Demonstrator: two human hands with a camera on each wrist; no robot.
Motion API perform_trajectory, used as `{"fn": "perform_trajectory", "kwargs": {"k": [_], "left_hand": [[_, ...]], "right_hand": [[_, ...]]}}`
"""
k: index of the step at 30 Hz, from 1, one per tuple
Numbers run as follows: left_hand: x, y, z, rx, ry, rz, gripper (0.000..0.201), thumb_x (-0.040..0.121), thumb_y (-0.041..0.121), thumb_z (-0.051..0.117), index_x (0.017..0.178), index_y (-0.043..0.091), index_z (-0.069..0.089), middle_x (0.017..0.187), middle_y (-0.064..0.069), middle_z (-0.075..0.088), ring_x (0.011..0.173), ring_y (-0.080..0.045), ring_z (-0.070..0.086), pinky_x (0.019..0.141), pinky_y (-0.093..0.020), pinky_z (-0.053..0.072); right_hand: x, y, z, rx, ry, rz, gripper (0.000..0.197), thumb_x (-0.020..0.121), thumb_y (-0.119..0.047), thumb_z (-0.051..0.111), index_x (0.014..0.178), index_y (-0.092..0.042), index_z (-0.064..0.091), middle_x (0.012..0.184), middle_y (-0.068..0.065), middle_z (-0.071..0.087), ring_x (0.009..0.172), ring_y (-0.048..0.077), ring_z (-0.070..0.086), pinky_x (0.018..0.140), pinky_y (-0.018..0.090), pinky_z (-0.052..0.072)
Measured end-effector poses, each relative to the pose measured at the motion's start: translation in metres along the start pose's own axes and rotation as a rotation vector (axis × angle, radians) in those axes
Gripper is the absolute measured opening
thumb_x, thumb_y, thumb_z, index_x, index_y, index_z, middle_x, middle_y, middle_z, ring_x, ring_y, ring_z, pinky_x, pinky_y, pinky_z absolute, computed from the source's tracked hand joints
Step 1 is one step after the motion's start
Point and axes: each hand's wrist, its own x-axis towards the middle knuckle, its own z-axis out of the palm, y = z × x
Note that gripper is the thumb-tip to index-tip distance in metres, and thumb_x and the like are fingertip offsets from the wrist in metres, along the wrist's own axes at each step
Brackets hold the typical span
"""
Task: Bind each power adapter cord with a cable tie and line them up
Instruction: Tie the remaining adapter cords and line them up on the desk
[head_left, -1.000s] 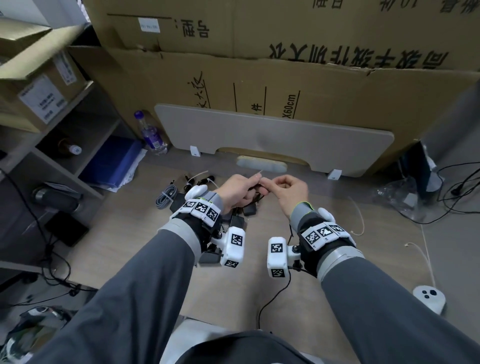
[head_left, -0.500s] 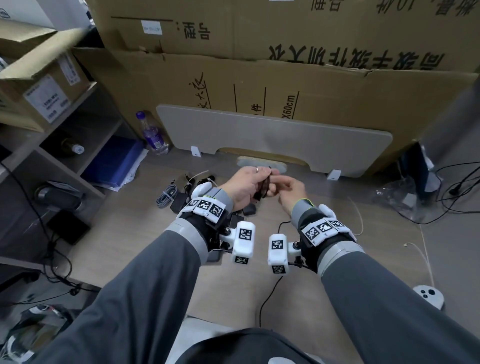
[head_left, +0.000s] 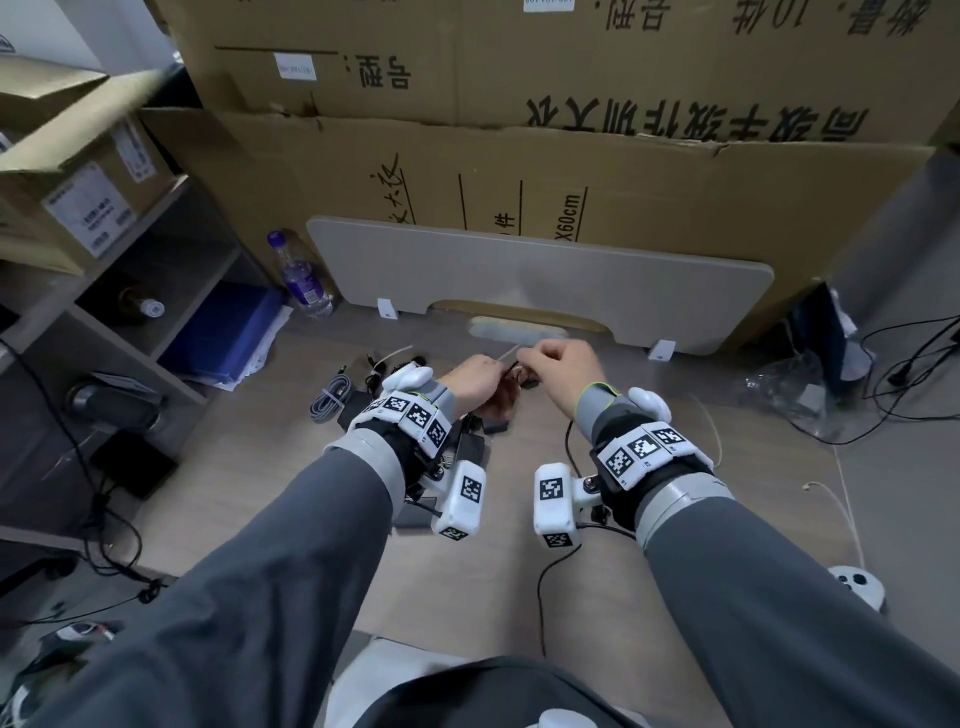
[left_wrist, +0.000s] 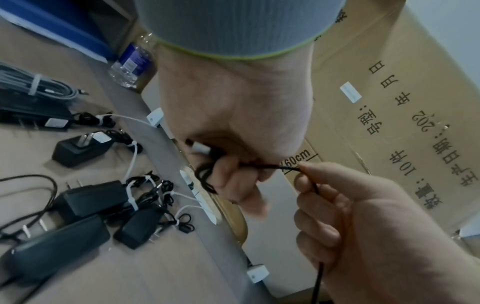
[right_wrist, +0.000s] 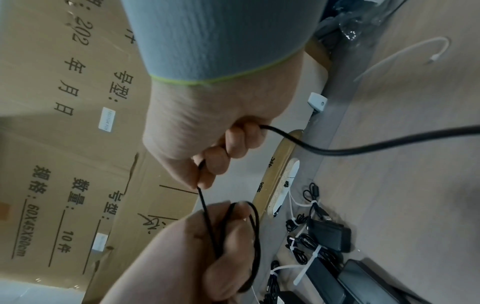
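My left hand grips a small coil of thin black adapter cord, and a white cable tie sticks up from its fingers. My right hand pinches the same cord a little to the right and holds it taut between the hands; the cord runs on through its fist and down to the floor. Below the hands lie several black power adapters, their cords bound with white ties.
A grey bundled cable lies left of the adapters. Loose white ties lie at the right. A grey desk panel leans on cardboard boxes behind. A water bottle and shelving stand at the left, tangled cables at the right.
My hands have drawn slightly apart, the right pulling a length of cord out to the right. The left keeps hold of the coil and tie.
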Motion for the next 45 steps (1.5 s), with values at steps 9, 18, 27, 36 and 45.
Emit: {"fn": "perform_trajectory", "kwargs": {"k": [9, 18, 27, 36, 45], "left_hand": [[0.002, 0.021, -0.001, -0.506, -0.029, 0.189, 0.029, 0.106, 0.015, 0.032, 0.107, -0.001, 0.055, 0.077, -0.005, 0.069, 0.047, -0.010, 0.052, 0.046, -0.020, 0.038], [-0.004, 0.005, -0.001, -0.108, -0.081, 0.007, 0.039, 0.104, 0.022, 0.033, 0.073, 0.008, 0.052, 0.047, 0.000, 0.052, 0.031, -0.007, 0.033, 0.033, -0.017, 0.022], [0.018, 0.006, -0.003, -0.040, 0.003, 0.199, 0.030, 0.104, 0.017, 0.040, 0.105, -0.002, 0.064, 0.090, -0.010, 0.073, 0.062, -0.019, 0.058, 0.061, -0.031, 0.050], [0.006, 0.001, -0.005, -0.194, -0.048, -0.037, 0.038, 0.098, 0.030, 0.042, 0.066, 0.011, 0.048, 0.053, -0.004, 0.049, 0.033, -0.010, 0.025, 0.040, -0.021, 0.014], [0.005, 0.014, -0.002, -0.307, -0.098, 0.213, 0.036, 0.098, 0.019, 0.055, 0.063, 0.015, 0.048, 0.055, -0.003, 0.042, 0.049, -0.013, 0.037, 0.050, -0.023, 0.029]], "right_hand": [[-0.006, 0.011, 0.005, 0.029, -0.180, 0.133, 0.028, 0.101, -0.033, 0.052, 0.080, -0.018, 0.063, 0.062, -0.003, 0.054, 0.047, 0.011, 0.039, 0.038, 0.018, 0.030], [0.006, 0.000, -0.008, 0.128, -0.009, -0.022, 0.035, 0.083, -0.040, 0.073, 0.065, -0.011, 0.070, 0.064, 0.002, 0.064, 0.060, 0.010, 0.049, 0.063, 0.025, 0.040], [-0.011, 0.008, 0.010, -0.112, -0.373, 0.026, 0.029, 0.097, -0.018, 0.057, 0.070, -0.010, 0.062, 0.057, 0.000, 0.053, 0.041, 0.003, 0.042, 0.043, 0.013, 0.032], [0.000, 0.014, -0.004, 0.212, 0.077, -0.028, 0.034, 0.090, -0.026, 0.070, 0.058, -0.017, 0.060, 0.054, -0.007, 0.053, 0.045, -0.003, 0.042, 0.053, 0.011, 0.035], [-0.006, 0.019, 0.018, 0.150, -0.068, -0.008, 0.036, 0.103, -0.034, 0.039, 0.075, -0.018, 0.055, 0.070, -0.002, 0.057, 0.063, 0.010, 0.049, 0.064, 0.031, 0.045]]}}
